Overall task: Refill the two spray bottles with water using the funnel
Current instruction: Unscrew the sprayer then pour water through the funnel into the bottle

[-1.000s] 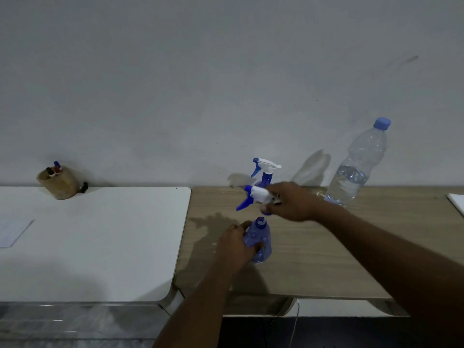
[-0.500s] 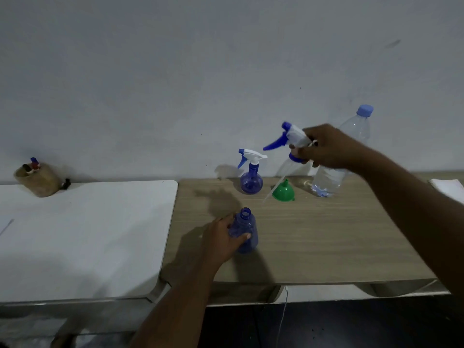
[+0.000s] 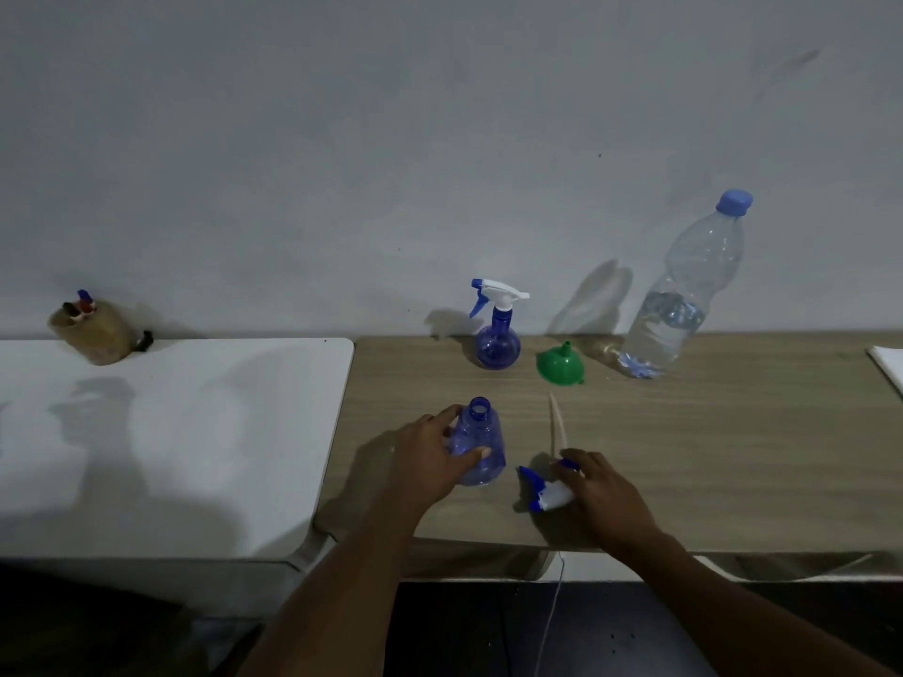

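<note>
Sprayer head has come down: half a second ago my feed showed the right hand carrying it high beside the water bottle. Now it lies on the wooden tabletop near the front edge, with the hand's fingers curled over it and its pale dip tube pointing toward the back. That leaves the near spray bottle uncapped, so I judge the funnel comes next. This bottle stands upright just left of the head, translucent blue, wide at the base and narrowing to a bare open neck; I see no water in it. The left hand grips its body, thumb across the front. Toward the back edge, the second spray bottle has its trigger head on. The green funnel sits mouth-down just beside it, and the part-filled water bottle stands capped further right.
</note>
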`<act>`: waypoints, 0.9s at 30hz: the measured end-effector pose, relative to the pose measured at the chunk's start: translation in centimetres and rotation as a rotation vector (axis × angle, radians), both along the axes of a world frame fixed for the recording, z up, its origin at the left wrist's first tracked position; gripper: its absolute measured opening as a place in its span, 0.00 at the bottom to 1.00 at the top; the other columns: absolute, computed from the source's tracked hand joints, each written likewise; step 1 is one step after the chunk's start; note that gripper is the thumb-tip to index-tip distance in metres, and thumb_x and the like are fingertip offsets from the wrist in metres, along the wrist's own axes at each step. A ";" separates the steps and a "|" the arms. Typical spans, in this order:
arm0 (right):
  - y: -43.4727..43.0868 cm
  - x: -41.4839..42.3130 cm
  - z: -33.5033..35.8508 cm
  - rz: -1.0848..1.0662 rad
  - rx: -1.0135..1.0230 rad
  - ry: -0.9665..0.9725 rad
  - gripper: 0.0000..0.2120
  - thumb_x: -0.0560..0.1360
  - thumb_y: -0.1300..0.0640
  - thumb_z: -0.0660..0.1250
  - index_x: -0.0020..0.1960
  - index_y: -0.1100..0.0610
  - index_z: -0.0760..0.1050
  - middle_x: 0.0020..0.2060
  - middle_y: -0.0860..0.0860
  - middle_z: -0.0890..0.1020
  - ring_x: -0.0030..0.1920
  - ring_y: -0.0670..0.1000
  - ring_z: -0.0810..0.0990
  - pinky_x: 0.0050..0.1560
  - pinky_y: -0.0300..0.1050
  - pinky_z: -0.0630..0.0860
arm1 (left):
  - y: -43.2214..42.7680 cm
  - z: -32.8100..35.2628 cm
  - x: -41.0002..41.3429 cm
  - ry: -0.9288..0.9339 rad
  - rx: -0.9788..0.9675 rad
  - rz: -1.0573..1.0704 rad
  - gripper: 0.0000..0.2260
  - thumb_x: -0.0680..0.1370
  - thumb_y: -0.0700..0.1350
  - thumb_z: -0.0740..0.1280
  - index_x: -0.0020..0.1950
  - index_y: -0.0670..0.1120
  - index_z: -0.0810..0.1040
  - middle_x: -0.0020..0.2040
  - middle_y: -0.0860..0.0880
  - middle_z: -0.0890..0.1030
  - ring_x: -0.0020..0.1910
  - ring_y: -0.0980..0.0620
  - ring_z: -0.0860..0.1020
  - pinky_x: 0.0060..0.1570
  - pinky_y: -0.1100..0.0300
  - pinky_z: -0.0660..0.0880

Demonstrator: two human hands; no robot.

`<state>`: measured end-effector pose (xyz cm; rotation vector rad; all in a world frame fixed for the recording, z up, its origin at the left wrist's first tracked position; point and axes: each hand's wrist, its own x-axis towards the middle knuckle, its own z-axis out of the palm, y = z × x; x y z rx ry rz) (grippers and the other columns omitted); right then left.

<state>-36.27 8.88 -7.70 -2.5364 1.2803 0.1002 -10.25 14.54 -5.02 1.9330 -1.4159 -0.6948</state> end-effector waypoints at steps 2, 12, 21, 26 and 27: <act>0.2 0.1 -0.4 -0.017 0.065 -0.010 0.31 0.75 0.41 0.67 0.75 0.49 0.64 0.76 0.52 0.61 0.74 0.52 0.61 0.71 0.46 0.65 | 0.0 0.2 0.0 -0.005 0.022 -0.007 0.32 0.70 0.59 0.76 0.71 0.54 0.72 0.56 0.51 0.81 0.50 0.55 0.81 0.53 0.55 0.80; -0.8 0.0 -1.6 -0.014 0.009 -0.007 0.32 0.73 0.37 0.65 0.74 0.46 0.65 0.75 0.50 0.65 0.73 0.53 0.64 0.72 0.51 0.62 | 0.1 0.8 0.2 -0.052 0.044 -0.014 0.32 0.72 0.58 0.76 0.74 0.53 0.70 0.59 0.51 0.80 0.49 0.59 0.77 0.40 0.75 0.65; -8.5 3.3 2.6 -0.182 -0.104 -0.074 0.32 0.74 0.48 0.70 0.75 0.51 0.63 0.74 0.56 0.67 0.72 0.57 0.66 0.69 0.56 0.69 | -0.8 0.7 0.6 -0.006 0.040 -0.037 0.32 0.70 0.58 0.77 0.71 0.53 0.72 0.55 0.51 0.80 0.49 0.57 0.80 0.48 0.63 0.77; -15.1 5.9 3.7 -0.217 -0.094 -0.035 0.34 0.71 0.50 0.73 0.73 0.53 0.65 0.70 0.59 0.70 0.70 0.61 0.69 0.66 0.58 0.70 | -1.6 -0.1 0.5 0.017 -0.007 -0.004 0.31 0.68 0.56 0.79 0.69 0.52 0.75 0.51 0.52 0.80 0.47 0.56 0.80 0.49 0.59 0.80; -16.3 6.3 3.5 -0.219 -0.082 -0.015 0.34 0.70 0.49 0.73 0.73 0.53 0.65 0.70 0.59 0.70 0.70 0.61 0.69 0.67 0.59 0.70 | -1.7 -0.3 0.6 0.020 -0.007 0.000 0.31 0.68 0.56 0.80 0.68 0.52 0.75 0.50 0.53 0.80 0.47 0.56 0.80 0.50 0.57 0.80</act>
